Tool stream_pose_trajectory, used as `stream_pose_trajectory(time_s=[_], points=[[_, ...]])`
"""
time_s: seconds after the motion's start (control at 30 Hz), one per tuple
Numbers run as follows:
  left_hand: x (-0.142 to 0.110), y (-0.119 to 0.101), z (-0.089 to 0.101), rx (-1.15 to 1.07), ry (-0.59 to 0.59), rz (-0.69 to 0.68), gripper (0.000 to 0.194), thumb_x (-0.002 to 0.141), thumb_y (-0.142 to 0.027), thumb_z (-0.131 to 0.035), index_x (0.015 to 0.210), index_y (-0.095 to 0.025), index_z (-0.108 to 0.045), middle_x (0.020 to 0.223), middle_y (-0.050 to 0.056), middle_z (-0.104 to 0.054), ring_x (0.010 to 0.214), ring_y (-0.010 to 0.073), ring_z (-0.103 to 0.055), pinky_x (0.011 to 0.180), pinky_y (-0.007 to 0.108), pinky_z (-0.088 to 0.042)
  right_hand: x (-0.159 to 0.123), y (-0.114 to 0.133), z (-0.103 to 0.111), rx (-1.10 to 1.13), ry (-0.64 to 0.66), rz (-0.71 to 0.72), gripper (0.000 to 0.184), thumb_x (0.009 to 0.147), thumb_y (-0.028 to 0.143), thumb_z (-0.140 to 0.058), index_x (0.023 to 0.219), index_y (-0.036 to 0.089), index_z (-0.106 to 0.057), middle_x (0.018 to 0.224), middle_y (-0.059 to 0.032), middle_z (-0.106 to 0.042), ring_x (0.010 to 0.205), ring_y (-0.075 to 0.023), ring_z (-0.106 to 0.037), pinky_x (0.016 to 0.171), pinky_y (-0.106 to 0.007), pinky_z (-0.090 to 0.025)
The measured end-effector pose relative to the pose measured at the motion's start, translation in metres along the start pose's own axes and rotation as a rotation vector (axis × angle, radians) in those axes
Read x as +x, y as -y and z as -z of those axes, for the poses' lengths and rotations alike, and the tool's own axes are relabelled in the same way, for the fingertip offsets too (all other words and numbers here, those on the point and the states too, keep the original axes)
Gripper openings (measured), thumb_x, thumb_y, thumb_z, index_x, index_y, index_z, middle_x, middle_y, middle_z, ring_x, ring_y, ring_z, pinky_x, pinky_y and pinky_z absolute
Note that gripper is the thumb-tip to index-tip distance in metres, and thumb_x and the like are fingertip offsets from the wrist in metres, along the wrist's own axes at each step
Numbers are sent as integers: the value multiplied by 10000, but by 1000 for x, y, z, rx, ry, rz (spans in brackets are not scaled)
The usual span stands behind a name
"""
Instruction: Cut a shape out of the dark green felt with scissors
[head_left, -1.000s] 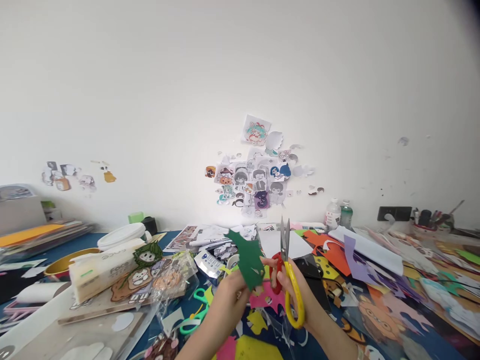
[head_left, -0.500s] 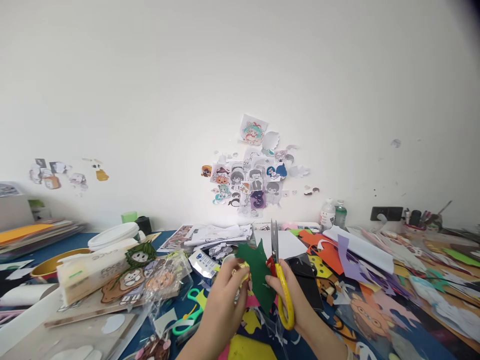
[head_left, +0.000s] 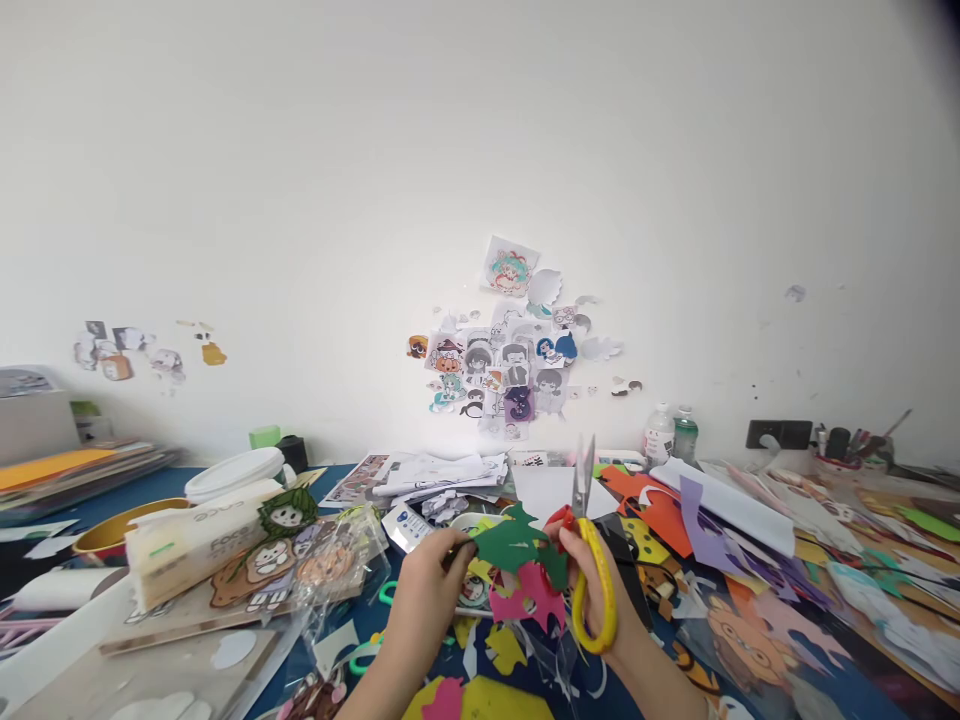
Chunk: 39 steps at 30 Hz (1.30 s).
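Note:
Between my two hands is a dark green sheet (head_left: 510, 540) with jagged cut edges, paper or felt, held nearly level. My left hand (head_left: 431, 585) pinches its left end between thumb and fingers. Scissors (head_left: 598, 600) with yellow and red handles sit in my right hand (head_left: 592, 575), blades pointing up and away. The right fingers also meet the sheet's right end; how firmly they grip it is hidden. Just below the sheet lies a pink cut-out scrap (head_left: 527, 598), beside yellow scraps (head_left: 505, 650) on the blue tabletop.
Green-handled scissors (head_left: 367, 655) lie left of my left arm. A tissue pack (head_left: 195, 545) and bagged cut-outs (head_left: 337, 560) cover the left side. White papers (head_left: 442, 472) are piled behind. Orange paper (head_left: 660, 515) and purple paper (head_left: 701, 530) lie right; two bottles (head_left: 660, 435) stand by the wall.
The green sheet has turned from upright to nearly level. My right hand has moved right with the scissors, and my left hand has shifted slightly left, now at the sheet's left end.

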<state>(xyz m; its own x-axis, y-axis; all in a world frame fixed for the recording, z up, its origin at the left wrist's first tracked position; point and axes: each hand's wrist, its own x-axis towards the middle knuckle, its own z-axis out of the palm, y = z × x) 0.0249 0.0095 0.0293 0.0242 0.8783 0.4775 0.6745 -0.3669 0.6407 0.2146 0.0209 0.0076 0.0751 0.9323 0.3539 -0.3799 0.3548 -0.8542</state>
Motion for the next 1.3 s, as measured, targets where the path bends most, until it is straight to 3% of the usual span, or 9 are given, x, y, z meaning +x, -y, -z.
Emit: stream_pose_trajectory(time_s=[0.07,0.17,0.33,0.47,0.6,0.73,0.97,1.13,1.3], points=[[2,-2,2,-184,62,170,232,800,-396,-448,703,-209,-546,563,0,-580,531,157,-544,536,262,-421,2,1,2,2,11,36,268,768,476,-611,787,212,-569,716,-12,-540,557,-146,-470,496,-253,-404],[4,-3,4,-462,121,319,323,747,-521,-494,645,-214,-492,423,-31,-508,418,134,-461,510,267,-421,6,2,5,-1,43,98,295,786,492,-591,857,205,-600,646,-2,-512,542,-144,-452,531,-268,-419],[6,-4,8,-865,87,467,376,621,-523,-667,758,-200,-530,518,-24,-567,474,102,-474,549,240,-444,7,1,8,-44,80,191,240,805,460,-578,863,227,-578,657,9,-504,568,-142,-458,565,-276,-425],[7,-9,11,-1031,94,462,407,591,-502,-711,802,-190,-554,668,-6,-592,549,94,-492,521,213,-423,3,1,3,-77,133,140,232,819,455,-559,840,225,-536,635,20,-480,557,-141,-453,560,-276,-410],[-1,-20,7,-998,228,371,357,712,-535,-596,733,-179,-571,612,-16,-536,545,86,-456,497,198,-364,-2,-2,-5,-143,194,57,290,772,476,-604,866,218,-511,680,9,-519,545,-135,-456,534,-268,-395],[-9,-27,-4,-957,407,333,423,695,-585,-582,631,-170,-533,541,-41,-468,487,67,-398,500,201,-337,-6,-7,-9,-87,190,101,285,722,401,-663,890,245,-493,689,24,-528,584,-152,-499,589,-280,-423],[-15,-26,-11,-850,657,202,481,737,-650,-464,707,-174,-526,588,-29,-503,514,86,-419,524,224,-357,-7,-1,-7,-124,229,79,317,640,202,-662,874,253,-454,761,11,-566,639,-173,-518,609,-282,-403],[-11,-17,-18,-690,566,215,530,674,-708,-474,567,-206,-343,514,-38,-485,482,102,-466,520,237,-348,-4,-7,-7,-200,185,71,322,612,145,-625,861,237,-442,686,48,-492,559,-124,-440,540,-243,-365],[-5,-13,-19,-509,371,199,544,646,-749,-419,538,-222,-341,474,-41,-432,472,123,-461,544,273,-367,-2,-3,-13,-169,124,62,266,595,165,-647,769,225,-454,685,40,-538,600,-130,-511,582,-252,-407]])
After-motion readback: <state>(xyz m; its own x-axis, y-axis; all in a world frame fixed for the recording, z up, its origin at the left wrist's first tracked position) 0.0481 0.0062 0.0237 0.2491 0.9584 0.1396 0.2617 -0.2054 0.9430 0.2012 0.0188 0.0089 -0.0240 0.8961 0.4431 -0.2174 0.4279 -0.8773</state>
